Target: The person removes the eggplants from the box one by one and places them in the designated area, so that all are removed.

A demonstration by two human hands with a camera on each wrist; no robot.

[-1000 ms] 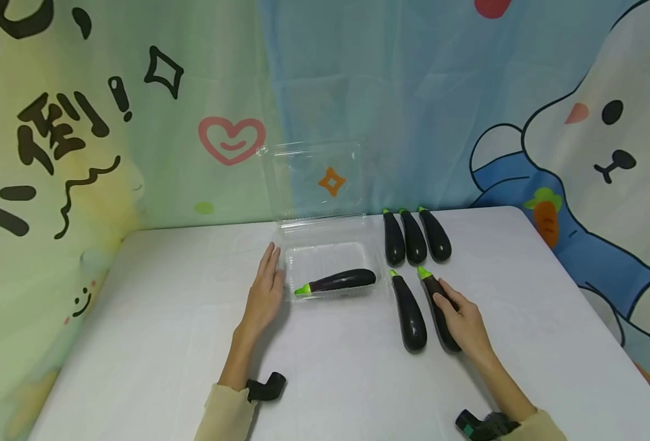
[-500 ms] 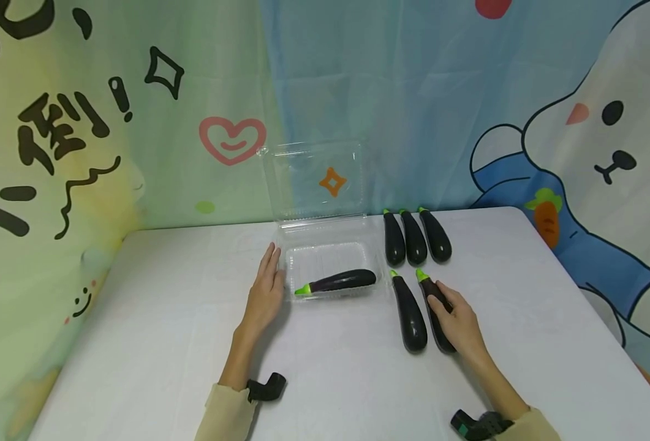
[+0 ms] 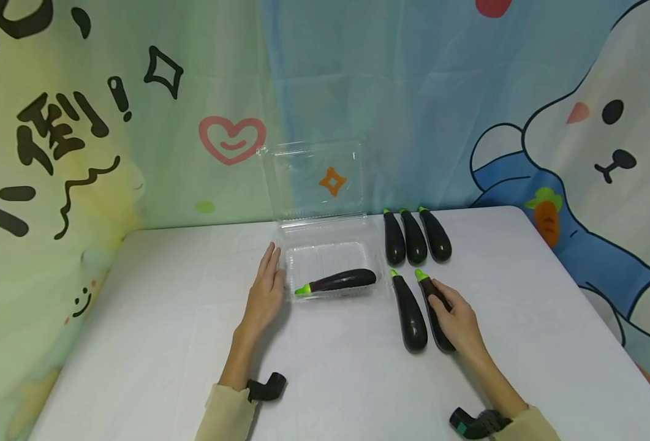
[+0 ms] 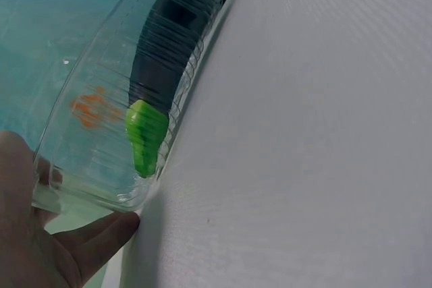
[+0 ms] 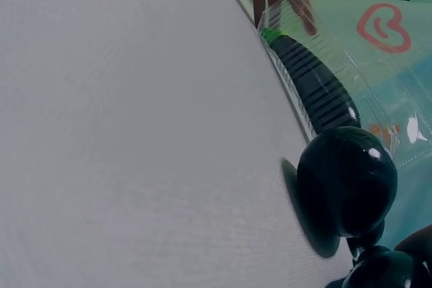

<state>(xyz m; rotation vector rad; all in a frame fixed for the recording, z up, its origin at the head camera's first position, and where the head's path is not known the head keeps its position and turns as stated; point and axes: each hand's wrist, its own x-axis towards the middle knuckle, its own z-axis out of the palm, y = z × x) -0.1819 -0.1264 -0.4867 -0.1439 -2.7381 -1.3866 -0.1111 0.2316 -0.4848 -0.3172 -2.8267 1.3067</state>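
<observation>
In the head view a clear plastic box stands with its lid raised at the back, and one eggplant with a green stem end lies across its front. My left hand rests against the box's left side, fingers extended; the left wrist view shows fingertips at the box's corner. My right hand grips another eggplant around its middle, thumb on the near side. That eggplant points its green end away from me and appears to lie on the table. Its underside is hidden.
Left of the gripped eggplant lies a loose eggplant, close beside it. Behind them, three more eggplants form a row near the table's back edge, right of the box. A printed curtain hangs behind the white table.
My right hand has shifted slightly left with the eggplant, bringing it nearer to the loose one, then stayed almost still. The left hand and the box have not moved.
</observation>
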